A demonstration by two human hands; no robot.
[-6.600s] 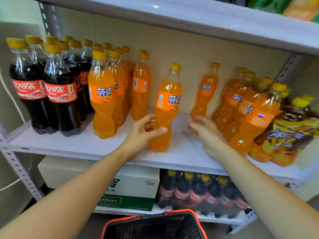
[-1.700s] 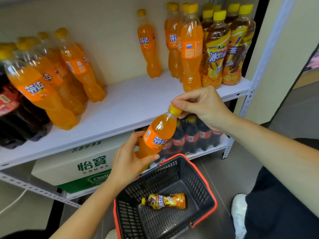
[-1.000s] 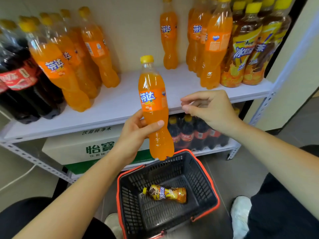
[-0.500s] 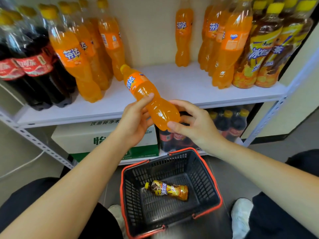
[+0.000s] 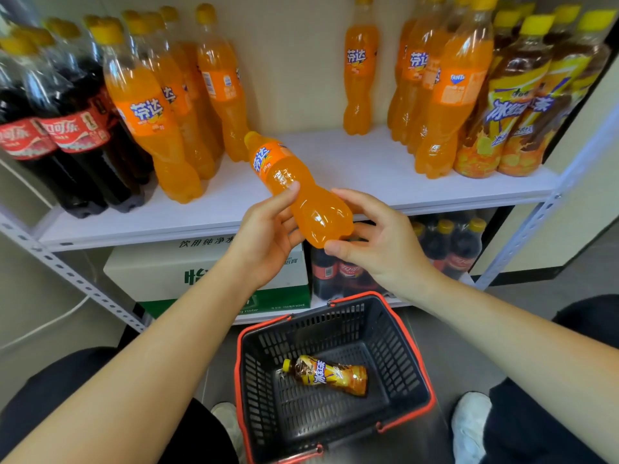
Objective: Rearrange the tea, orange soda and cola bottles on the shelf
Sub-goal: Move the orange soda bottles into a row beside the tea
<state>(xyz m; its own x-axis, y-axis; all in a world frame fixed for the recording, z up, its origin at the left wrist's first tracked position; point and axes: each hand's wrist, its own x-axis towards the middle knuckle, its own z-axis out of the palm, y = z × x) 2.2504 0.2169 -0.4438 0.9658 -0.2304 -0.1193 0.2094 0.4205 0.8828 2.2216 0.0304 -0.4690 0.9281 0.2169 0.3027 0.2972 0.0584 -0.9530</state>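
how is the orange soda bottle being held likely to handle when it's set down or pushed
The orange soda bottle looks full, so it is probably heavy for its size. Tall with a narrow base, it may tip if pushed high up. Its round, smooth body would likely roll if laid flat on the shelf.

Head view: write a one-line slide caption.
Left hand and right hand hold a tilted orange soda bottle before the shelf, over a basket containing one lying tea bottle.

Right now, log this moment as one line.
left hand grips orange soda bottle | right hand holds its base | bottle tilted, cap toward shelf | basket: one tea bottle lying inside
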